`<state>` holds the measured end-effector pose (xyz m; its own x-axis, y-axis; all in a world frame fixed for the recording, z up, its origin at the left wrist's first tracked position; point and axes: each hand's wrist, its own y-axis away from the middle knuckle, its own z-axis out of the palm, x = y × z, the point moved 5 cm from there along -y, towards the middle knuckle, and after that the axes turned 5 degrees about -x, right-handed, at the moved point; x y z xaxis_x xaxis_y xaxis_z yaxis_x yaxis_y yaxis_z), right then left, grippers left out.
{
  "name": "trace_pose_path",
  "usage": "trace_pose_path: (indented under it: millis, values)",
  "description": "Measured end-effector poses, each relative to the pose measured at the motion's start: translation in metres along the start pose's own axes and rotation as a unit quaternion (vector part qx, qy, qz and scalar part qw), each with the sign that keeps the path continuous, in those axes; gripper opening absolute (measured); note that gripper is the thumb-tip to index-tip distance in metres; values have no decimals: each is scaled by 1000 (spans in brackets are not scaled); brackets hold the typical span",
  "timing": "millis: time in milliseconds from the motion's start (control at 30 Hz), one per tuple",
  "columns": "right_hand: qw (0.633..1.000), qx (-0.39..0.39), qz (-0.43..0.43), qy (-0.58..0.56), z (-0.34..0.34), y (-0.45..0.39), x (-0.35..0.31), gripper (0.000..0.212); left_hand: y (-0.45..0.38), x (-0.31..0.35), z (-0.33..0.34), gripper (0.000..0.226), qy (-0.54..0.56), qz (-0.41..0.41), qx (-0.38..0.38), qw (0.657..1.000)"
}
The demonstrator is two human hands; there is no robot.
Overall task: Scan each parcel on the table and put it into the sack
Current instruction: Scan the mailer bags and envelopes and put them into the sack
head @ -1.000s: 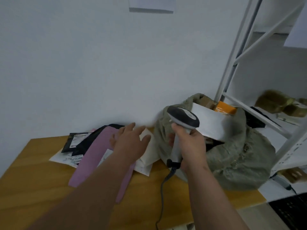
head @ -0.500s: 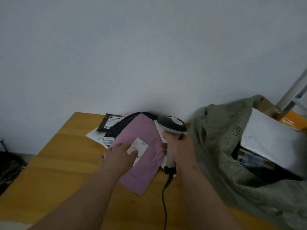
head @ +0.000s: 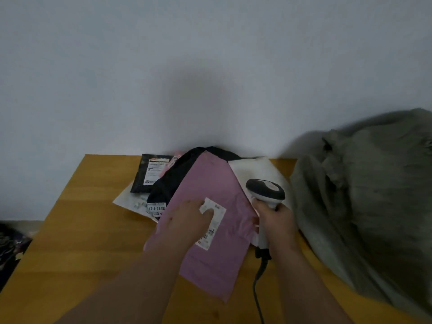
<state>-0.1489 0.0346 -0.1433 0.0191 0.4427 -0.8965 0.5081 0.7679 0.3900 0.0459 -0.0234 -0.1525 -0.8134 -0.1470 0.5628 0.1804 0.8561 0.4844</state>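
Parcel in pink wrap (head: 210, 230) is lying on the wooden desk (head: 77, 242), long axis running from 11 to 5 o'clock. Left hand (head: 189, 220) is pressing its label (head: 214, 220) flat; right hand (head: 275, 220), at 3 o'clock, is gripping the scanner (head: 265, 192). Sack (head: 364, 206) is slumping further right, against a pale wall.

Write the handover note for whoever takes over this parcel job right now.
Left hand: flat on the pink parcel, fingers on its label.
Right hand: grips the barcode scanner beside that parcel.
Black parcels and white parcels lie under and behind it on the table.
Sack: at the right.
Left: scan the pink parcel, sack it, then the rest.
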Motion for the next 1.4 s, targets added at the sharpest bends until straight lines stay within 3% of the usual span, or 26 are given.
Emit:
trace_pose_path:
  millis: [100,300,533,633,733,833,1067,1167,1333,1400]
  values:
    - [999,29,21,2,-12,-3,20,14,-20,19,19,51,111,10,-52,992]
    - [997,54,45,-19,-45,-14,41,8,-51,55,70,49,198,-20,-135,971]
    - [996,55,61,-21,-65,-34,61,5,-74,82,106,47,332,-73,-174,924]
    - [997,43,65,-15,-63,-41,66,13,-83,89,115,43,388,-104,-177,898]
    - [997,40,66,-8,-64,-44,69,16,-89,94,117,41,404,-110,-165,893]
    - [998,38,58,-8,-66,-44,68,16,-86,102,108,41,412,-87,-121,899]
    - [999,16,15,-37,-57,-41,51,14,-69,103,53,49,305,80,119,941]
    - [998,14,-18,-53,-52,-36,35,4,-51,100,26,50,284,108,175,936]
    - [995,12,-55,-84,-38,-21,10,33,-9,90,-4,57,314,124,256,906]
    - [993,3,-71,-97,-30,-14,2,31,10,83,-9,57,328,115,278,896]
